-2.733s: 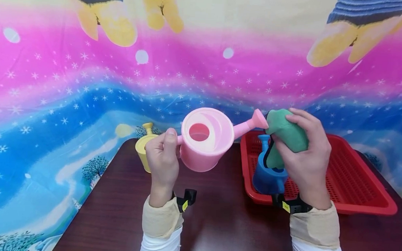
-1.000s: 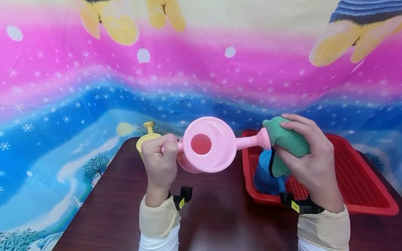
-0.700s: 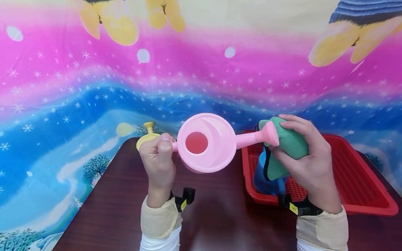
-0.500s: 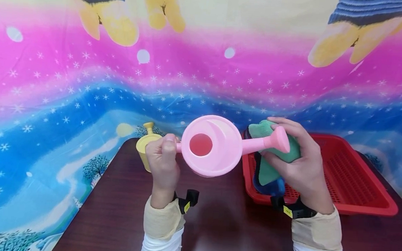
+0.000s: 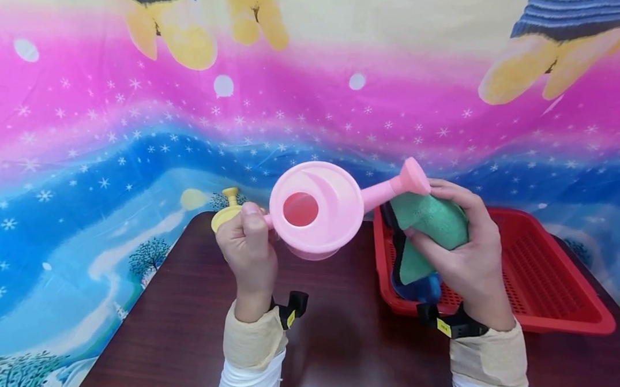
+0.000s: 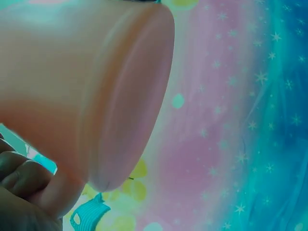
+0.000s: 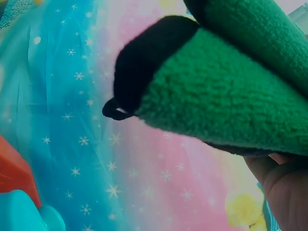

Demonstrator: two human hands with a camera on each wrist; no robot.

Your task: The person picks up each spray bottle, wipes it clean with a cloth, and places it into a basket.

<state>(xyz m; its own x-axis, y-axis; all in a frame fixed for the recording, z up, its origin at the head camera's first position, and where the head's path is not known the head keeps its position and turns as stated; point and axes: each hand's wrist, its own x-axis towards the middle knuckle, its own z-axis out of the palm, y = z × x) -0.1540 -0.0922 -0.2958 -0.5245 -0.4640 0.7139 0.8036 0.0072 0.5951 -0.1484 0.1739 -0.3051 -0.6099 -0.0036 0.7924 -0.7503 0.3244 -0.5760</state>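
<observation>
My left hand (image 5: pixel 252 254) grips the handle of a pink watering can (image 5: pixel 315 237), raised over the table with its round opening facing me. The spout slants up to the right, and its sprinkler head (image 5: pixel 413 176) overlaps the top of a green cloth (image 5: pixel 441 219). Folded and trimmed in black, that cloth sits between the thumb and fingers of my right hand (image 5: pixel 476 258). In the left wrist view the can's base and side (image 6: pixel 72 62) fill much of the picture. The right wrist view shows the cloth's fluffy pile (image 7: pixel 211 91) and a small black loop.
A red perforated basket (image 5: pixel 553 324) stands on the right of the dark wooden table (image 5: pixel 179 326). Inside it is a blue watering can (image 5: pixel 424 292), mostly hidden behind the cloth. A yellow watering can (image 5: pixel 223 216) stands behind my left hand. A patterned curtain (image 5: pixel 314 101) hangs behind.
The pink can's spout dipped across the cloth and has since swung upward. The can has shifted slightly left. My right hand, still holding the cloth, has moved a little left and down.
</observation>
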